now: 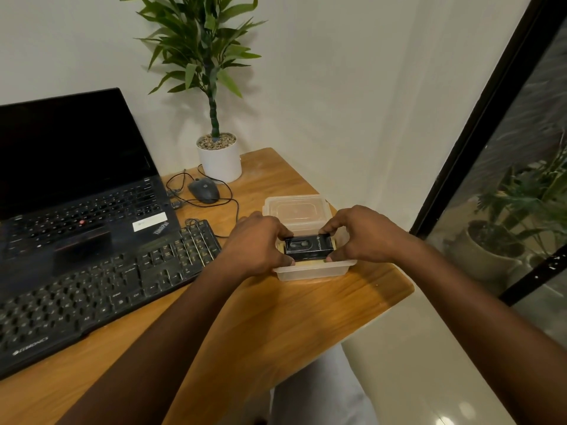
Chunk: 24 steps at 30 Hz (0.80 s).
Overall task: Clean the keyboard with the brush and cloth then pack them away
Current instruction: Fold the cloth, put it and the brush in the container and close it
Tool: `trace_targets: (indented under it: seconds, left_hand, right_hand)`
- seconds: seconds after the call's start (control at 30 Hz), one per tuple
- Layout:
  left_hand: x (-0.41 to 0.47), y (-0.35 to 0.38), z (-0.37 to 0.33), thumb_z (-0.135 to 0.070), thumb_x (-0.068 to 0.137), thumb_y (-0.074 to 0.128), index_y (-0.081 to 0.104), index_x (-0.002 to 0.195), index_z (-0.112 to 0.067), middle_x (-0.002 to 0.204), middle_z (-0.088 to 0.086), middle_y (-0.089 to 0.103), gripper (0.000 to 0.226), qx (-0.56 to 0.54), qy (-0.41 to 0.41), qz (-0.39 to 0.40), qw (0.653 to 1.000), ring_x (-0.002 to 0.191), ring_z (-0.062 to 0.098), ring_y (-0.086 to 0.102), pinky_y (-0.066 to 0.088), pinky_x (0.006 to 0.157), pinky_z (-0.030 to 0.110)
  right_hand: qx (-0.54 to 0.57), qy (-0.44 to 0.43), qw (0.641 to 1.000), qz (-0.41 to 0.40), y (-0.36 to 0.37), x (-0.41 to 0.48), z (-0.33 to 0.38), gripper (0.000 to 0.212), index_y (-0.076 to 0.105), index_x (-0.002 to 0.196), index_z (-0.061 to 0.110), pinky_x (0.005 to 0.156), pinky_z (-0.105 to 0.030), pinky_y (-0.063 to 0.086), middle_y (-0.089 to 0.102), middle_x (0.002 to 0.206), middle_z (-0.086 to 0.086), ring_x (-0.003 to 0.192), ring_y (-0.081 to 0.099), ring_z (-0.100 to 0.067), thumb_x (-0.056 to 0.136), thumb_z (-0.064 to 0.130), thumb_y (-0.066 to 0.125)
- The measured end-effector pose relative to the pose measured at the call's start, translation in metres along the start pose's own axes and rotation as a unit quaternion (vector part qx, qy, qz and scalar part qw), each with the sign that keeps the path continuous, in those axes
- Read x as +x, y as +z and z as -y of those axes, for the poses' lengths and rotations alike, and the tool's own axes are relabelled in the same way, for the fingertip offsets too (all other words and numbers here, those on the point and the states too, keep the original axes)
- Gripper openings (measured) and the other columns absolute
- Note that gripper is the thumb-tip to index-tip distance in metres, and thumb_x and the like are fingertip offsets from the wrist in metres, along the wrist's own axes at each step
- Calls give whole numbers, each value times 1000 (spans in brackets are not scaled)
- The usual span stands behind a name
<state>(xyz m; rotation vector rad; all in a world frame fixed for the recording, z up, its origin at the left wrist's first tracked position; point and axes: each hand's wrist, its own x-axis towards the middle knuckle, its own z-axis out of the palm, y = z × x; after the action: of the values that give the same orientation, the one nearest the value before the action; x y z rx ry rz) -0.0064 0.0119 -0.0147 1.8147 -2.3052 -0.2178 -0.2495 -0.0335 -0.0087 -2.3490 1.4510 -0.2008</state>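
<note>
A small black box [308,247] with a printed picture and logo on top sits in a clear plastic container [313,271] near the desk's right edge. My left hand [257,240] grips the box's left end and my right hand [362,233] grips its right end. A strip of yellow shows under the box inside the container; I cannot tell what it is. The black external keyboard [101,289] lies to the left, in front of the laptop. No brush is visible outside the box.
The container's clear lid [296,210] lies just behind it. An open black laptop [70,179] stands at the left. A dark mouse [204,190] with its looped cable and a white potted plant [219,157] are at the back. The wooden desk [276,317] ends close on the right.
</note>
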Motion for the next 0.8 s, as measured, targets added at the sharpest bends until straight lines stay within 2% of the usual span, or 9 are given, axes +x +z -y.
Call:
trace_targets:
  seconds: [0.13,0.27,0.37,0.43,0.5,0.6,0.67,0.73,0.8]
  left_hand:
    - [-4,-6,-3,-54,79,82,65,138,-32,128,-4,69,65,4,6,-3,1000,118,20,50,40,91,38]
    - [-7,-18,-1,-51,73,87,68,134,-27,131,-9,69,69,-77,-5,-15,997,122,18,54,47,98,42]
    - [-5,-24,8,-49,73,88,72,129,-27,124,-13,71,63,-151,-3,-31,988,103,9,61,52,82,33]
    - [-1,-26,12,-42,82,84,74,125,-26,120,-14,71,48,-193,-17,-72,979,91,2,62,49,73,26]
    - [5,-27,17,-35,90,77,75,123,-25,118,-13,72,34,-228,-49,-109,966,88,0,63,52,71,24]
    - [19,-22,25,-25,97,69,72,129,-18,126,-3,72,33,-247,-99,-113,957,97,7,66,53,84,27]
    - [26,-16,27,-22,99,66,68,134,-13,134,3,68,37,-260,-136,-88,952,113,15,64,45,91,26]
    - [35,-9,29,-19,99,62,63,139,-9,139,7,65,41,-266,-174,-53,947,124,22,60,44,97,28]
    - [43,-3,31,-16,99,59,60,141,-6,139,11,63,43,-312,-217,-25,925,125,27,60,47,105,34]
  right_hand:
    - [2,-2,1000,8,-2,-1,2,60,73,131,34,97,-32,52,67,138,10,123,58,-15,76,38,94]
    - [46,-2,999,13,-12,-4,1,64,71,133,31,89,-25,53,68,131,12,110,58,-8,74,36,95]
    - [117,-2,993,-1,-23,-4,-2,53,76,124,28,74,-18,46,72,116,15,92,62,-5,75,34,95]
    - [187,5,981,-44,-26,1,-4,38,82,114,24,73,-20,50,78,106,11,84,67,-3,79,32,93]
    - [236,30,966,-101,-25,10,-7,22,84,104,21,74,-27,58,80,98,8,86,72,-5,85,29,88]
    - [261,92,951,-137,-17,28,-14,13,84,99,19,71,-43,67,80,99,3,91,75,-18,90,28,82]
    - [255,122,950,-133,-10,40,-16,14,83,101,15,70,-41,65,79,105,0,91,73,-19,91,25,81]
    - [252,150,948,-122,-2,52,-18,15,82,102,8,81,-41,65,77,109,-5,96,73,-23,92,20,80]
    - [245,179,947,-108,5,62,-19,13,79,99,6,85,-43,64,75,104,-9,96,72,-26,93,17,78]
